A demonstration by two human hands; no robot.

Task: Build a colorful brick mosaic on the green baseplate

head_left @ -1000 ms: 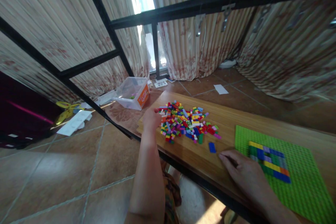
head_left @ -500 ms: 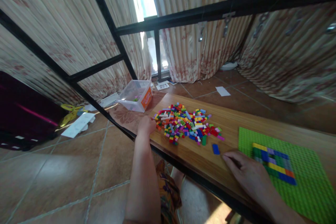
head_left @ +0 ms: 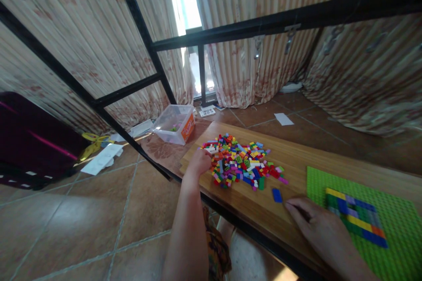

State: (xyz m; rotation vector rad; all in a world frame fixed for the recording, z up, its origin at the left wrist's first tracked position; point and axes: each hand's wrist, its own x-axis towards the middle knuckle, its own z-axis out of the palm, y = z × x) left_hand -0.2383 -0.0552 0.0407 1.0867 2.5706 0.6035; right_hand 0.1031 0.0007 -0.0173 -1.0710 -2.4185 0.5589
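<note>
On my feed, the left hand point(head_left: 200, 162) is at the left edge of the bricks point(head_left: 242, 162) on the tabletop point(head_left: 292, 154), then a blue piece point(head_left: 277, 195), the right hand point(head_left: 314, 217) curled near it, then the baseplate point(head_left: 400, 215); I can't tell if either grips anything.

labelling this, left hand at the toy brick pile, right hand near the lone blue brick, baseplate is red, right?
The colour is wrong: the head view shows a green baseplate. The left hand is at the toy brick pile, the right hand near the lone blue brick.
</note>
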